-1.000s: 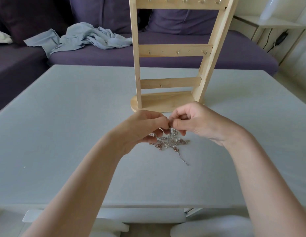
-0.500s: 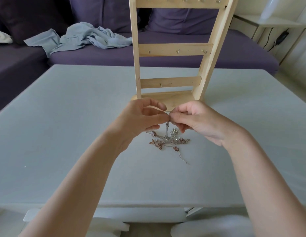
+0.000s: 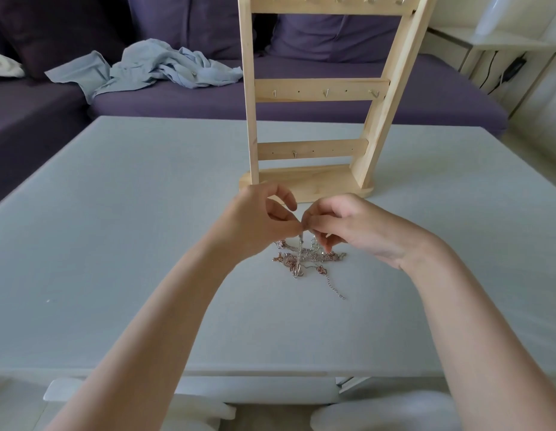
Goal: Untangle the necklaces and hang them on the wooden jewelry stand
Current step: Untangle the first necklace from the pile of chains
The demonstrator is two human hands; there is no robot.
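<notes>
A tangle of thin silver and rose-gold necklaces [image 3: 307, 259] lies on the grey table [image 3: 115, 228], with one loose chain end trailing to the right front. My left hand [image 3: 254, 219] and my right hand [image 3: 342, 225] meet just above the tangle, and each pinches the top of a silver chain between thumb and forefinger. That chain hangs straight down from my fingertips into the heap. The wooden jewelry stand [image 3: 320, 91] rises right behind my hands, its three rails set with small metal hooks that carry nothing.
A purple sofa [image 3: 301, 98] runs along the table's far edge, with a crumpled light-blue cloth [image 3: 152, 66] lying on it. A white side table [image 3: 503, 42] with a cable stands at the far right. A white chair shows below the table's near edge.
Both hands have risen a little off the heap, lifting one silver chain so it hangs taut. My left fingers have spread apart above the pinch.
</notes>
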